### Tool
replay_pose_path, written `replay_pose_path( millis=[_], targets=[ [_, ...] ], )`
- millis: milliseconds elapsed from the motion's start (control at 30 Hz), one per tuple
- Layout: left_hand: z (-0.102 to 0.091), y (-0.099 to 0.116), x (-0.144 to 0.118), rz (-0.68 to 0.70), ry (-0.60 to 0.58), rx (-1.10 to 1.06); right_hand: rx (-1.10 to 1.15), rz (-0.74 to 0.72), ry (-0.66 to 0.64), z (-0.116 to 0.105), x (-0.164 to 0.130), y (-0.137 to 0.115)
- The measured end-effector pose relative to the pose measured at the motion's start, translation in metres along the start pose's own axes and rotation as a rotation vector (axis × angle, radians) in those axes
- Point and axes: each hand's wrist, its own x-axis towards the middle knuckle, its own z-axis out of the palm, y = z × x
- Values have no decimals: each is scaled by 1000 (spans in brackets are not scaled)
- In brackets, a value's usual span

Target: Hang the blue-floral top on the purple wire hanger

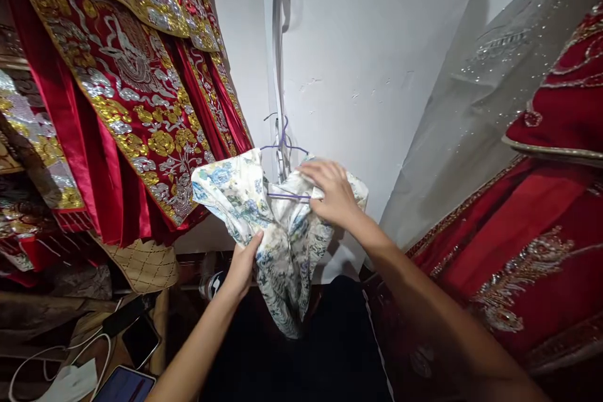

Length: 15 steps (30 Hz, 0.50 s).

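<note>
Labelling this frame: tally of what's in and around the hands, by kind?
Floral garment, held by left hand and right hand: 1
Purple wire hanger: 1
Phones, lower left: 2
Tablet: 1
White face mask: 1
Total: 6

A thin purple hanger (285,166) hangs by the white wall (367,56) and carries a flowery blue and white cloth (277,245), which droops down from it in folds. Low on the left is a wooden table (157,326). On it lie two dark phones (136,333), a tablet (125,386) with a dark screen, a white cable (56,352) and a white face mask (70,383).
</note>
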Motion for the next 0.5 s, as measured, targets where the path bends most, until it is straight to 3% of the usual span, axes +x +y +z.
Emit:
replay_pose_path(
  millis=[67, 133, 233, 333, 367, 433, 500],
  targets=[
    [11, -3, -13, -70, 25, -128, 296, 17, -87, 5, -16, -21],
    [17, -5, -26, -123, 43, -210, 614, 143, -111, 12, -38, -38],
    [17, -12, -40, -181, 152, -232, 996, 432, 83, 31, -79, -53],
    [12, -20, -45, -186, 173, -214, 1048, 753, 343, 60, -118, -56],
    [10, -22, -46, -178, 150, -206, 1030, 851, 319, 70, -127, -56],
    [9, -25, -46, -168, 100, -175, 1026, 973, 115, 87, -139, -58],
    [12, -25, -46, -182, 53, -139, 1038, 959, -92, 96, -142, -62]
  ],
)
